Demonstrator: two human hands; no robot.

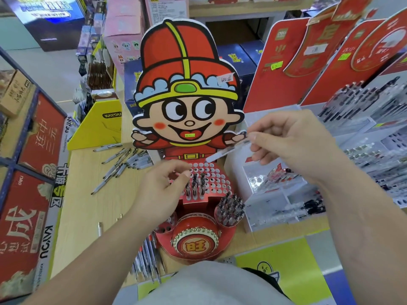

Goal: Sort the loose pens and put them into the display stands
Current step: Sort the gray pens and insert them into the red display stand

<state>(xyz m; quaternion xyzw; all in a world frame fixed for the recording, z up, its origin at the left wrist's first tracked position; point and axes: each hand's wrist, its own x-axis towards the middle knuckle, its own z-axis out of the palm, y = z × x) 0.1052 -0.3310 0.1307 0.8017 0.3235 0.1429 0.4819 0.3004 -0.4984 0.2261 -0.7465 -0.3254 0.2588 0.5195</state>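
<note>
Two hands work over the red display stand [218, 179]: the right hand [293, 144] pinches a white pen [226, 151], tilted, its tip just above the stand's holes. The left hand [163, 186] curls beside the standing pens [196, 186]; whether it grips anything I cannot tell. Loose pens [119, 166] lie on the worktop [88, 205], outward of the left hand
</note>
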